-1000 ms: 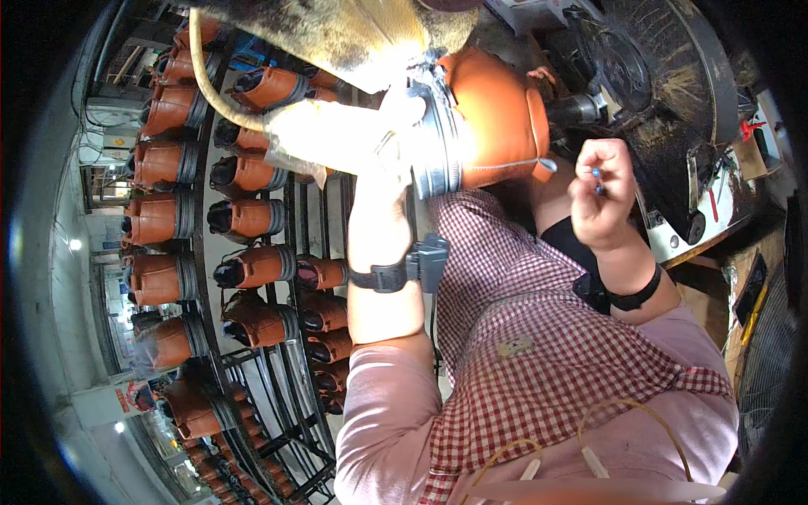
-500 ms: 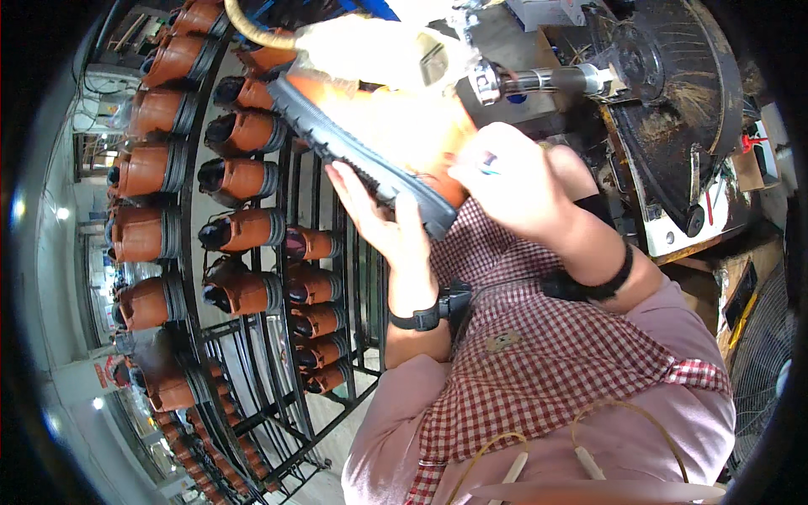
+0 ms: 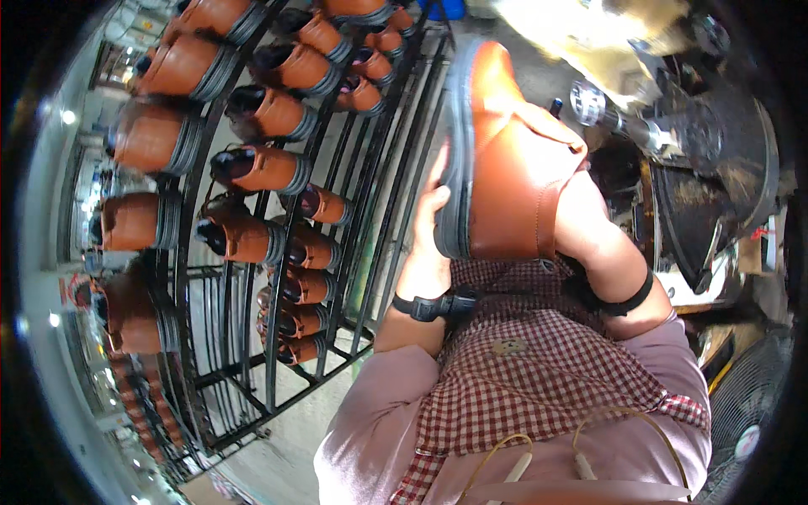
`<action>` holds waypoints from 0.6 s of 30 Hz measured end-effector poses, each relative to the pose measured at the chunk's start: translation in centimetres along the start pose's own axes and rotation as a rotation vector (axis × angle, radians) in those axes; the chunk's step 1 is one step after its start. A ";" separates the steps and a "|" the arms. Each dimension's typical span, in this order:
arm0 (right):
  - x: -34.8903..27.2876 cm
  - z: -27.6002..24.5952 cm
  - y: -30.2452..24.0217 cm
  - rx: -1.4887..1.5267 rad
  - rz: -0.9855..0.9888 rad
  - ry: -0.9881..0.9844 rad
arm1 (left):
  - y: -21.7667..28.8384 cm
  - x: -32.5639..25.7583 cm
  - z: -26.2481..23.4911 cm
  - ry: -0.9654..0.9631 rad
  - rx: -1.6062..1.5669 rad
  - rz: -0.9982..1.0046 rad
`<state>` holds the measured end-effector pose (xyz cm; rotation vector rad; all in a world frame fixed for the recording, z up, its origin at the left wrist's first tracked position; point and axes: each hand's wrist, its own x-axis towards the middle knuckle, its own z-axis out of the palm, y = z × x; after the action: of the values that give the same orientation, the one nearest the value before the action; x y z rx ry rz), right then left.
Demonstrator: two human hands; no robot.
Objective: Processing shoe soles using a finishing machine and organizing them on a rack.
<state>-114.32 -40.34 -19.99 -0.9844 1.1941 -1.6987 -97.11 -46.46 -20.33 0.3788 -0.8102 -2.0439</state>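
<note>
A brown leather shoe [image 3: 513, 181] with a thick dark grey sole is held up in front of my chest, toe upward and its side facing me. My left hand [image 3: 431, 206] grips it from the sole side, the thumb pressed along the sole's edge and the other fingers mostly behind. At the shoe's opening is my right hand [image 3: 581, 217]; only the part near the wrist shows, and its fingers are hidden by the shoe. I cannot tell whether they are inside the shoe or behind it.
On the left a black metal rack [image 3: 278, 337] carries rows of similar brown shoes [image 3: 261, 168]. A bright lamp [image 3: 581, 34] glows at the upper right, beside a metal cylinder [image 3: 606, 109] and a dark, dirty machine [image 3: 715, 177]. A fan [image 3: 749, 412] stands at lower right.
The shoe has swung from slanting toward the upper left to nearly upright and moved right. My right hand has gone from a closed pose at its side to the opening. My view has shifted.
</note>
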 end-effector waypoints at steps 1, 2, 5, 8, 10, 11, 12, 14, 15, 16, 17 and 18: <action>0.2 0.4 -2.8 -0.820 0.023 -0.318 | 0.4 0.1 -0.9 0.008 -0.051 -0.044; 0.1 0.4 -4.4 -1.651 0.023 -0.615 | 0.2 0.4 -1.9 0.006 -0.110 -0.097; -0.5 0.0 -2.8 -1.325 -0.335 -0.420 | -1.3 0.7 -8.5 0.155 -0.344 -0.176; -0.7 -0.5 -0.7 -1.209 -0.391 -0.292 | 0.1 2.0 -15.5 0.396 -0.441 0.123; -1.0 -1.2 0.0 -1.205 -0.349 -0.264 | -0.1 3.5 -21.2 0.634 -0.501 0.284; -0.9 -0.8 0.1 -1.176 -0.341 -0.291 | 0.0 3.6 -26.8 0.612 -0.714 0.267; -0.6 -0.4 0.5 -1.143 -0.337 -0.317 | 0.8 3.4 -31.4 0.575 -0.920 0.252; -0.5 -1.5 1.0 -1.163 -0.178 -0.308 | 0.2 4.4 -33.2 0.726 -1.176 0.316; -0.1 -1.6 1.3 -1.132 -0.187 -0.288 | 0.5 5.0 -33.8 0.777 -1.225 0.388; 0.2 -1.8 1.7 -1.101 -0.191 -0.266 | 0.6 5.4 -34.3 0.831 -1.272 0.457; 0.5 -2.3 1.9 -1.088 -0.132 -0.264 | 0.0 6.1 -33.4 0.894 -1.237 0.477; 1.0 -2.7 2.5 -1.080 -0.199 -0.255 | -1.2 7.0 -32.7 0.967 -1.086 0.499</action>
<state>-116.72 -40.91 -22.87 -1.9253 1.9058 -0.9206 -84.23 -64.98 -45.10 0.3978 0.7245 -1.2947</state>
